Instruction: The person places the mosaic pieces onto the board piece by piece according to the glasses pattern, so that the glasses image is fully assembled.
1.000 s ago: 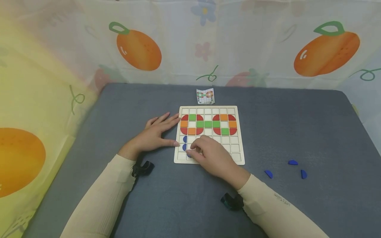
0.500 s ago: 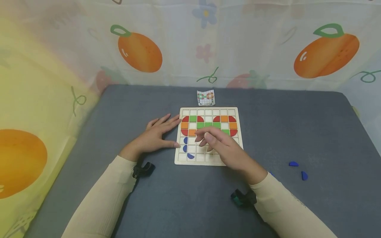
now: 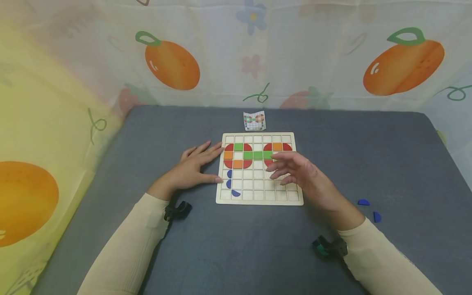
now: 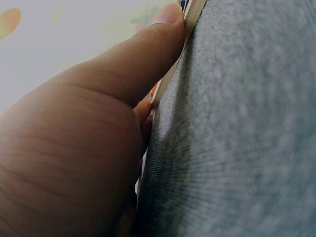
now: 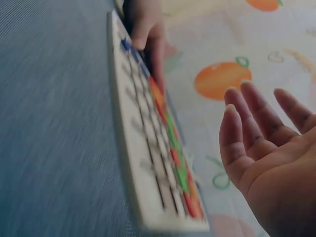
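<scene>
A wooden grid board [image 3: 258,197] lies flat on the table, with red, orange and green pieces forming two rounded shapes joined by a green bar. Three blue half-round pieces sit at its lower left; the lowest blue piece [image 3: 236,193] is turned flat side up. My left hand [image 3: 188,168] rests at the board's left edge, fingers spread and thumb touching the rim. Above the board's right side hovers my right hand [image 3: 306,176], its fingers loosely bent and holding nothing. In the right wrist view that hand's palm [image 5: 281,168] shows bare.
Behind the board lies a small printed pattern card [image 3: 254,121]. Two loose blue half-round pieces are visible on the grey table [image 3: 221,246] to the right, one of them the upper piece [image 3: 363,202]. A fruit-print cloth [image 3: 221,49] hangs behind the table.
My right hand has let go of the lowest blue piece on the board and moved right, its fingers loosening. One loose blue piece is now hidden behind the right arm. The left hand stays put.
</scene>
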A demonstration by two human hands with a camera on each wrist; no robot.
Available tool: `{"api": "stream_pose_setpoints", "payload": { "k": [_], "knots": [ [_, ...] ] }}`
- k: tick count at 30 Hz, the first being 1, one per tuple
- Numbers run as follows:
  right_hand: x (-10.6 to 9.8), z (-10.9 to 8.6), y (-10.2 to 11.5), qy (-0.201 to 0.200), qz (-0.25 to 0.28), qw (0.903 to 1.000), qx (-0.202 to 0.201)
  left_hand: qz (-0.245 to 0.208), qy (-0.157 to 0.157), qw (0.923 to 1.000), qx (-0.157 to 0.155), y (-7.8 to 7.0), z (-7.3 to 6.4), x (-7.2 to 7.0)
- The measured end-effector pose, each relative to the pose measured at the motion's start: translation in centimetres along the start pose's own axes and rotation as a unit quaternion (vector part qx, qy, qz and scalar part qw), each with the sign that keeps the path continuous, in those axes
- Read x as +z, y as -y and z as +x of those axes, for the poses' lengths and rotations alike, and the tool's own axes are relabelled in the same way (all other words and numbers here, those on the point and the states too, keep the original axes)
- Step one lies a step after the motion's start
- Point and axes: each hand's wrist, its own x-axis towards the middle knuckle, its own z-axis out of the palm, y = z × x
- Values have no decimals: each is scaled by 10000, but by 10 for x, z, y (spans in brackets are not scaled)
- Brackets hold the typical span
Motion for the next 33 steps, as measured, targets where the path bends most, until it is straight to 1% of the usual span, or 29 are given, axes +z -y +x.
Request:
{"api": "stream_pose_setpoints", "payload": {
  "k": [4,7,9,13,17,19,22,24,28,31,33],
  "knots": [
    [-14,-18,0,-55,-27,10000,66,-12,11,10000,13,0,-1,0],
    [-26,-31,-1,-85,35,10000,37,-31,8,10000,29,1,-1,0],
    [-34,-40,-3,-110,109,9999,-65,-31,5,10000,25,1,-1,1],
    [-51,-59,-7,-293,181,9991,-239,-37,-3,10000,-18,0,-2,1],
    [-66,-76,-12,-530,96,9984,-192,-51,-9,10000,-39,0,-2,2],
    [-73,-84,-12,-568,15,9982,-195,-72,-9,10000,-19,0,-2,2],
    [-84,-96,-11,-513,-216,9983,-186,-87,-7,10000,8,0,-1,3],
    [-91,-103,-9,-458,-409,9981,-92,-81,-12,10000,13,0,-1,3],
    [-99,-112,-7,-353,-857,9953,282,-48,-18,10000,-16,1,-1,2],
    [-99,-114,-6,-290,-1330,9893,523,-24,-12,10000,-32,1,-1,1],
    [-98,-113,-4,-264,-1742,9819,698,-13,-14,10000,-37,0,-2,1]
  ]
}}
